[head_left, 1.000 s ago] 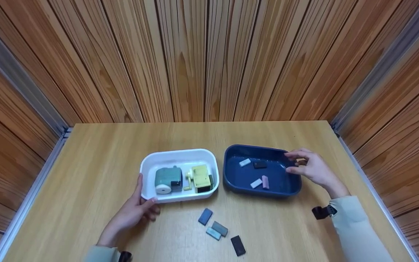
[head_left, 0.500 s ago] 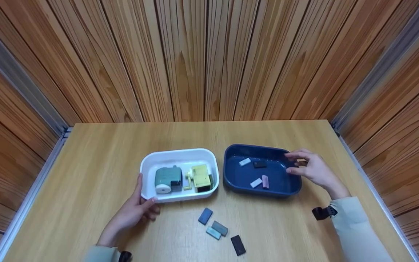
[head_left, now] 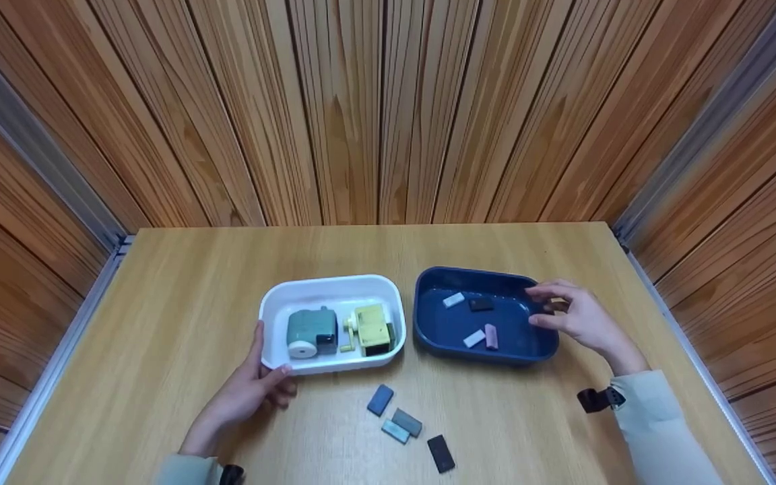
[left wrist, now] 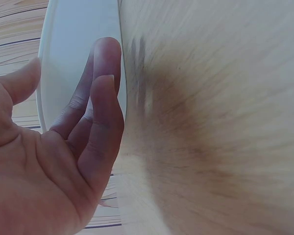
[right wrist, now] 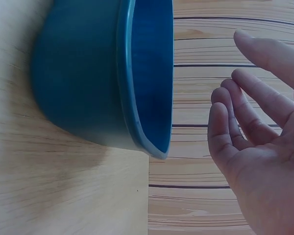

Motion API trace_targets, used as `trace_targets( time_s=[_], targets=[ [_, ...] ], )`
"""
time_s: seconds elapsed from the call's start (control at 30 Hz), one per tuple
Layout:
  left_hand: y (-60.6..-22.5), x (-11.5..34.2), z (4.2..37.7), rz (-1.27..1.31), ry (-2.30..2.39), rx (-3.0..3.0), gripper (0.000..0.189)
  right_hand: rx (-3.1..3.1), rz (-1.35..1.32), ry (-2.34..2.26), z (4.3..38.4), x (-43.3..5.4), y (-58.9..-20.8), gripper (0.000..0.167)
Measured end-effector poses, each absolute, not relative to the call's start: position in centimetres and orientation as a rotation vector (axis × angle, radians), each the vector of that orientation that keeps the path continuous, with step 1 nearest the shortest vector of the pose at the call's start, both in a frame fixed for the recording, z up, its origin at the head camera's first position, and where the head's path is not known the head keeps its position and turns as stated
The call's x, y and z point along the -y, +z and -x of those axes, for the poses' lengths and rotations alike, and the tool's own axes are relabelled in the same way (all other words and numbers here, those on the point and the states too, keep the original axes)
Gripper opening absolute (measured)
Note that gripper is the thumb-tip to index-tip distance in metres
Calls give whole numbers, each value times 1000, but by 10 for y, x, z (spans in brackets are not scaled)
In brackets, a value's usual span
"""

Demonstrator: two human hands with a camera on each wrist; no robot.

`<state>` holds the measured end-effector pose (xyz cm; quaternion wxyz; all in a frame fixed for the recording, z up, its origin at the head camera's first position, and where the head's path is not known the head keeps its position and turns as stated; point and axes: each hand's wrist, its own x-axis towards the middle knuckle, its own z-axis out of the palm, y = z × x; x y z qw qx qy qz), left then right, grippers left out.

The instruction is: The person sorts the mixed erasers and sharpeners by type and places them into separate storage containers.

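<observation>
My left hand (head_left: pixel 243 394) rests at the near left corner of a white tray (head_left: pixel 331 285). Its thumb reaches the rim, and in the left wrist view the loosely bent fingers (left wrist: pixel 105 112) lie by the outer wall. Inside that tray are a green pencil sharpener (head_left: pixel 310 327) and a yellow crank sharpener (head_left: pixel 371 327). Over the right rim of a navy tray (head_left: pixel 442 343) hovers my right hand (head_left: pixel 580 316), nothing between its relaxed fingers; the right wrist view shows it apart from the rim. That tray holds small eraser-like blocks: two white (head_left: pixel 454 300), one black (head_left: pixel 481 305), one pink (head_left: pixel 491 337).
On the wooden table (head_left: pixel 192 289), in front of the trays, lie more small blocks: a blue one (head_left: pixel 380 400), a grey-blue one (head_left: pixel 407 422) touching a light-blue one (head_left: pixel 395 432), and a black one (head_left: pixel 440 454). A wood-panelled wall (head_left: pixel 361 135) stands behind.
My right hand has dipped slightly toward me at the navy tray's rim, its fingers shifting a little. The left hand, both trays and the blocks have stayed put.
</observation>
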<state>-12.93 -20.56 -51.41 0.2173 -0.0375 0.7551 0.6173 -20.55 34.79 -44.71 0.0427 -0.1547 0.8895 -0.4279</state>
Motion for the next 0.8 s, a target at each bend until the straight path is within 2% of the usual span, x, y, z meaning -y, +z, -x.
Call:
trace_targets(
  time_s=[0.8],
  targets=[
    [-514, 206, 130, 109, 1743, -2038, 92, -2720, 567, -1283, 177, -327, -451, 43]
  ],
)
